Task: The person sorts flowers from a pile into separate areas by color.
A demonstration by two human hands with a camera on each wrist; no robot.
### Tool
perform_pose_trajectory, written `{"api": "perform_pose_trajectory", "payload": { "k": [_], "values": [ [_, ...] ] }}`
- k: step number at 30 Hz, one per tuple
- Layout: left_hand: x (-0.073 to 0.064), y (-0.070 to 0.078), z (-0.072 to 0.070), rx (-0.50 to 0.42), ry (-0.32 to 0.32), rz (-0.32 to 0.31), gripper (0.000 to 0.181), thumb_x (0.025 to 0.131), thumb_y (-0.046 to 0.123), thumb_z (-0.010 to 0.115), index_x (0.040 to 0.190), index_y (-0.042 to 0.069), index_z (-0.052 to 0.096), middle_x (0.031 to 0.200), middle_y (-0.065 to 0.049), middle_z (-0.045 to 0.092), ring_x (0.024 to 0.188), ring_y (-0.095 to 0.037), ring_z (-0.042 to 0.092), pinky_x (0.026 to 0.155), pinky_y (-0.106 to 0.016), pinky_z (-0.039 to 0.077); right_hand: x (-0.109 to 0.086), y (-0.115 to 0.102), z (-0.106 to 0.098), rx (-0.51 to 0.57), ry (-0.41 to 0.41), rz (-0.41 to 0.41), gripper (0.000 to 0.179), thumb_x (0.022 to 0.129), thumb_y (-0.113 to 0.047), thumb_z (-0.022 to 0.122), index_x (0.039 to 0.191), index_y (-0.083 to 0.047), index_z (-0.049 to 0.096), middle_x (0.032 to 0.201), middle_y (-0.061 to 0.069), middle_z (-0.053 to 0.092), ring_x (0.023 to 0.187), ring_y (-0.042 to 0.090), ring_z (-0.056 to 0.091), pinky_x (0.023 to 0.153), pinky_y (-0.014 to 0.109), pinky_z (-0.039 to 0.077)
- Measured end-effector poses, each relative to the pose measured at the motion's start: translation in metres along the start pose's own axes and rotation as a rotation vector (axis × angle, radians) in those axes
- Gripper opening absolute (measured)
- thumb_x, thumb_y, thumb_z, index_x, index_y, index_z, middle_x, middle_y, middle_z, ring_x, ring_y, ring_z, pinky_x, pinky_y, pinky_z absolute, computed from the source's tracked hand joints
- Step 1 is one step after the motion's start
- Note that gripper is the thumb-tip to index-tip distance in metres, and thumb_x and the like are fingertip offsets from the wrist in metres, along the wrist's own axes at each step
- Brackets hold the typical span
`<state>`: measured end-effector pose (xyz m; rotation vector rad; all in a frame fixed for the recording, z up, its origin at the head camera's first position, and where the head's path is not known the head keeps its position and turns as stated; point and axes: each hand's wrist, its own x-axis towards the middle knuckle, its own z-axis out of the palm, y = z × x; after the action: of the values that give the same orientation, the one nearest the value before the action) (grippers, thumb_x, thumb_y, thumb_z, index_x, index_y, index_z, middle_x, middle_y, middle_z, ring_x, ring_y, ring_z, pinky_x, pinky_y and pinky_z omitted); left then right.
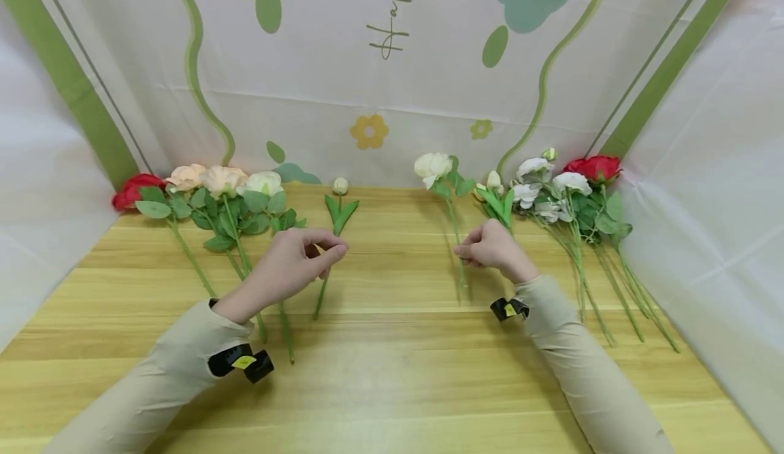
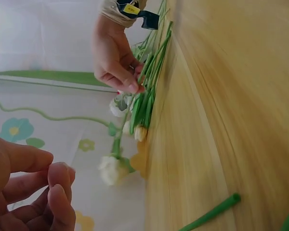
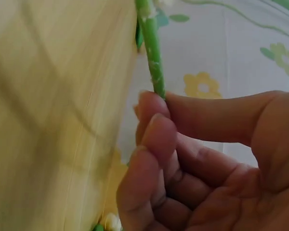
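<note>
My right hand (image 1: 490,248) pinches the green stem (image 3: 151,53) of a white rose (image 1: 433,167) between thumb and fingertips. The stem hangs down past the fingers, with the bloom pointing toward the backdrop. In the left wrist view the same white rose (image 2: 113,169) looks blurred. My left hand (image 1: 288,263) hovers with loosely curled fingers and nothing between thumb and forefinger. Beside its fingertips a white tulip (image 1: 340,186) lies on the wooden table; the hand hides part of its stem.
At left lie a red rose (image 1: 136,192), peach roses (image 1: 223,180) and a white rose (image 1: 263,183). White tulips (image 1: 493,180), white flowers (image 1: 572,182) and a red rose (image 1: 597,168) lie at right. A printed cloth backdrop (image 1: 318,52) stands behind the table (image 1: 380,386).
</note>
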<state>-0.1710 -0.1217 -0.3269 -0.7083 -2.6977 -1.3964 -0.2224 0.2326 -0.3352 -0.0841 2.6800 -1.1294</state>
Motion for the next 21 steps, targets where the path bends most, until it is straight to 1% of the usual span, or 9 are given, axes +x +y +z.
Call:
{"api": "perform_pose_trajectory", "payload": {
  "k": [2, 5, 7, 9, 14, 16, 19, 21],
  "values": [
    [0.000, -0.001, 0.000, 0.014, -0.012, -0.002, 0.015, 0.098, 0.029, 0.064, 0.105, 0.020, 0.074, 0.085, 0.004, 0.067, 0.060, -0.016, 0.062, 0.048, -0.034, 0.043, 0.001, 0.004, -0.004, -0.031, -0.018, 0.020, 0.019, 0.093, -0.008, 0.068, 0.084, 0.008, 0.073, 0.066, 0.013, 0.066, 0.056, 0.016, 0.056, 0.058, 0.033, 0.049],
    [0.001, -0.002, 0.000, 0.026, -0.036, -0.007, 0.015, 0.098, 0.031, 0.064, 0.104, 0.020, 0.074, 0.088, 0.004, 0.068, 0.062, -0.018, 0.064, 0.050, -0.036, 0.046, 0.003, 0.007, -0.008, -0.074, -0.039, 0.030, 0.019, 0.092, -0.007, 0.069, 0.083, 0.008, 0.073, 0.067, 0.014, 0.067, 0.055, 0.016, 0.057, 0.058, 0.033, 0.050],
    [0.001, -0.002, 0.000, 0.032, -0.052, -0.010, 0.016, 0.098, 0.033, 0.065, 0.103, 0.021, 0.074, 0.088, 0.004, 0.068, 0.063, -0.021, 0.065, 0.051, -0.037, 0.048, 0.004, 0.009, -0.009, -0.093, -0.041, 0.034, 0.018, 0.092, -0.007, 0.069, 0.082, 0.008, 0.074, 0.067, 0.015, 0.067, 0.055, 0.017, 0.057, 0.058, 0.033, 0.051],
    [0.001, -0.003, 0.000, 0.036, -0.067, -0.011, 0.016, 0.098, 0.033, 0.064, 0.103, 0.021, 0.074, 0.089, 0.005, 0.068, 0.064, -0.022, 0.066, 0.053, -0.038, 0.050, 0.004, 0.011, -0.010, -0.134, -0.036, 0.037, 0.019, 0.092, -0.007, 0.068, 0.079, 0.007, 0.074, 0.066, 0.015, 0.067, 0.052, 0.016, 0.055, 0.057, 0.032, 0.050],
    [0.002, -0.004, -0.002, 0.058, -0.131, -0.032, 0.016, 0.100, 0.032, 0.062, 0.099, 0.021, 0.074, 0.075, 0.000, 0.066, 0.061, -0.026, 0.064, 0.056, -0.038, 0.048, 0.005, 0.013, -0.011, -0.264, -0.039, 0.038, 0.023, 0.091, -0.007, 0.067, 0.071, 0.002, 0.073, 0.061, 0.012, 0.065, 0.046, 0.011, 0.047, 0.052, 0.027, 0.041],
    [0.002, -0.005, -0.002, 0.069, -0.156, -0.037, 0.017, 0.100, 0.030, 0.061, 0.098, 0.021, 0.074, 0.071, 0.000, 0.065, 0.061, -0.026, 0.063, 0.057, -0.038, 0.048, 0.006, 0.013, -0.010, -0.284, -0.040, 0.040, 0.021, 0.090, -0.007, 0.067, 0.072, 0.001, 0.074, 0.061, 0.010, 0.065, 0.047, 0.011, 0.048, 0.051, 0.027, 0.042],
    [0.002, -0.005, -0.002, 0.081, -0.172, -0.038, 0.017, 0.101, 0.028, 0.060, 0.098, 0.020, 0.074, 0.071, 0.002, 0.064, 0.061, -0.025, 0.064, 0.058, -0.038, 0.048, 0.005, 0.013, -0.010, -0.289, -0.033, 0.042, 0.019, 0.090, -0.007, 0.067, 0.075, 0.002, 0.075, 0.062, 0.010, 0.066, 0.048, 0.012, 0.051, 0.051, 0.027, 0.044],
    [0.002, -0.005, -0.003, 0.089, -0.175, -0.032, 0.016, 0.101, 0.026, 0.059, 0.096, 0.020, 0.074, 0.071, 0.005, 0.064, 0.062, -0.025, 0.064, 0.058, -0.038, 0.048, 0.005, 0.013, -0.010, -0.294, -0.027, 0.034, 0.023, 0.092, -0.011, 0.068, 0.073, 0.001, 0.074, 0.062, 0.010, 0.066, 0.049, 0.012, 0.051, 0.052, 0.027, 0.044]
  ]
}}
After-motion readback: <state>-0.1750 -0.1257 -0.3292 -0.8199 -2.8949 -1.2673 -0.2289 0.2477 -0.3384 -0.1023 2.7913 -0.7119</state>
